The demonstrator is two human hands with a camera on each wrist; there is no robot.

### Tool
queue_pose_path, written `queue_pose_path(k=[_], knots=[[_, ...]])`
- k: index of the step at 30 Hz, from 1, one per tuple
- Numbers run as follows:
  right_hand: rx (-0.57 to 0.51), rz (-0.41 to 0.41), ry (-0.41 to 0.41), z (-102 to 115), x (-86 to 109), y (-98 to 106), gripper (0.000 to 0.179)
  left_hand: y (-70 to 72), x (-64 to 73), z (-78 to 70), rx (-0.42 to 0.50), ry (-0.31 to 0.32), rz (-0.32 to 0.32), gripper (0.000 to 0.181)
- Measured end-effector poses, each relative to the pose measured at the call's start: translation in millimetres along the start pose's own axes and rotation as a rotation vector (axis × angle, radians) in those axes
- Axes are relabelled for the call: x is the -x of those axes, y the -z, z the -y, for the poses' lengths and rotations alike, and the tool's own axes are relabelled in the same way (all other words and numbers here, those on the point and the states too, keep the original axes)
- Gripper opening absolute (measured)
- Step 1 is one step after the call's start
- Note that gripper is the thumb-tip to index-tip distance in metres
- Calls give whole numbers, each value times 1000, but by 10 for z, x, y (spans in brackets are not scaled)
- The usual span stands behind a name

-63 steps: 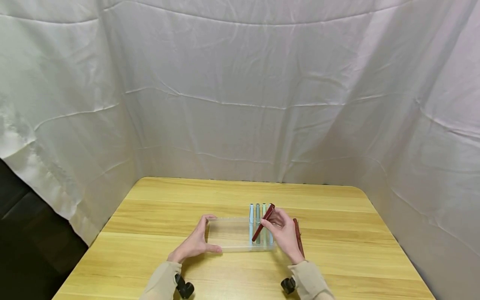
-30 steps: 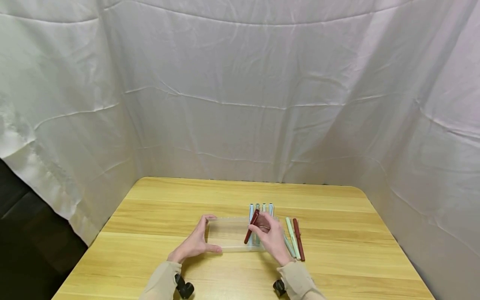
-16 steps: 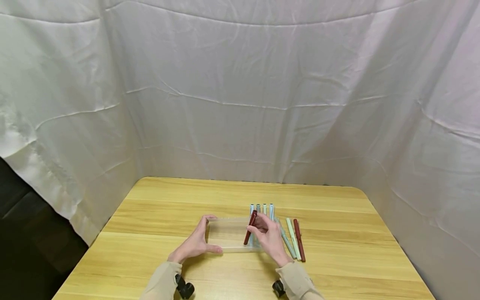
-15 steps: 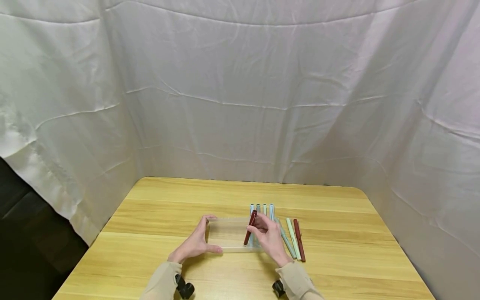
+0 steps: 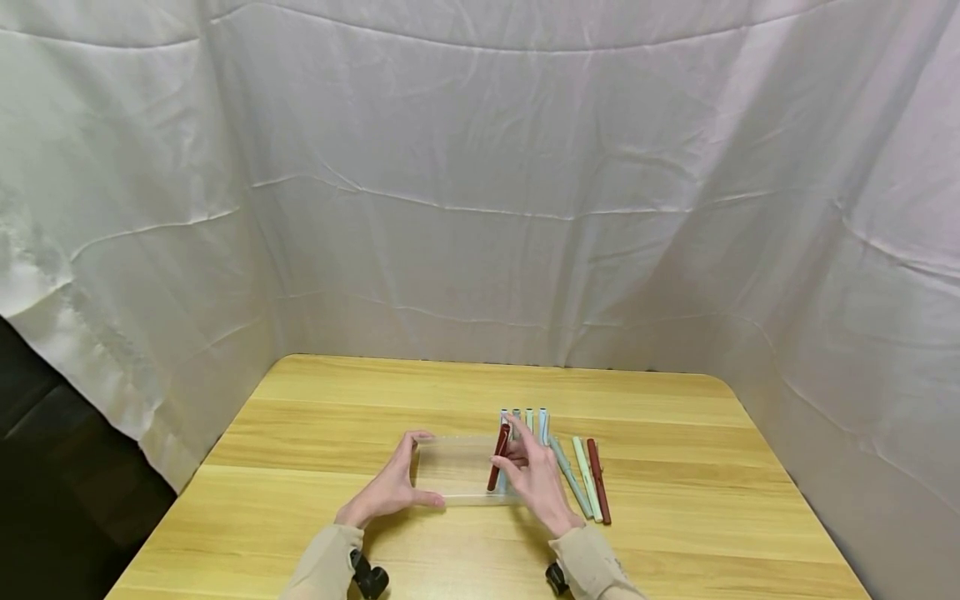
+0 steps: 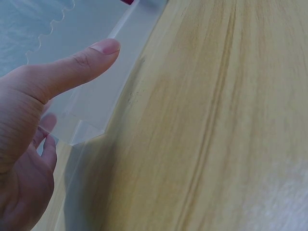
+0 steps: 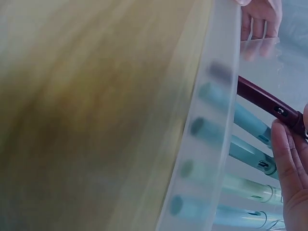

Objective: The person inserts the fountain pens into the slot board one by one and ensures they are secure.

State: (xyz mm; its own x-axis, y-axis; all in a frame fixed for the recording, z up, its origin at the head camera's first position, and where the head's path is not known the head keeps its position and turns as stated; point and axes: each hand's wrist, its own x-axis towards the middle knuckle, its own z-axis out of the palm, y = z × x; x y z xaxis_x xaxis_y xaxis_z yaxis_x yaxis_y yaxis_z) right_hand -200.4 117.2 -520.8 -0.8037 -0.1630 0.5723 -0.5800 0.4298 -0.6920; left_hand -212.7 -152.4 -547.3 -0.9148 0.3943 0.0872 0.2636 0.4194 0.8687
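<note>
My left hand (image 5: 393, 487) grips the left end of a clear plastic pen tray (image 5: 453, 500), thumb along the near wall and fingers at the far side. In the left wrist view the tray's wavy notched edge (image 6: 50, 29) shows. My right hand (image 5: 536, 483) holds a dark red pen (image 5: 497, 467) between thumb and fingers, index finger stretched beyond its upper end. In the right wrist view this pen's lower end is inside the tray behind the frosted wall, next to a row of light blue, teal (image 7: 248, 154) and pale green (image 7: 250, 187) pens.
To the right of the tray, a grey-teal pen (image 5: 570, 477), a pale green pen (image 5: 587, 479) and another dark red pen (image 5: 598, 482) lie on the wooden table (image 5: 697, 467). Pale curtains (image 5: 480, 208) hang behind and at both sides.
My right hand has carried the dark red pen left and lowered it beside the leftmost blue pen. Its index finger has lately straightened upward. The left hand keeps its hold.
</note>
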Motion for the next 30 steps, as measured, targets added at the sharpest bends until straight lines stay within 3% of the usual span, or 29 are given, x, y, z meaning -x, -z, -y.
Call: queue_pose_path(k=[7, 30], knots=[[28, 31, 9, 21, -9, 1, 59, -2, -1, 7, -2, -3, -4, 102], [225, 21, 154, 46, -96, 22, 66, -6, 3, -15, 2, 0, -9, 104]])
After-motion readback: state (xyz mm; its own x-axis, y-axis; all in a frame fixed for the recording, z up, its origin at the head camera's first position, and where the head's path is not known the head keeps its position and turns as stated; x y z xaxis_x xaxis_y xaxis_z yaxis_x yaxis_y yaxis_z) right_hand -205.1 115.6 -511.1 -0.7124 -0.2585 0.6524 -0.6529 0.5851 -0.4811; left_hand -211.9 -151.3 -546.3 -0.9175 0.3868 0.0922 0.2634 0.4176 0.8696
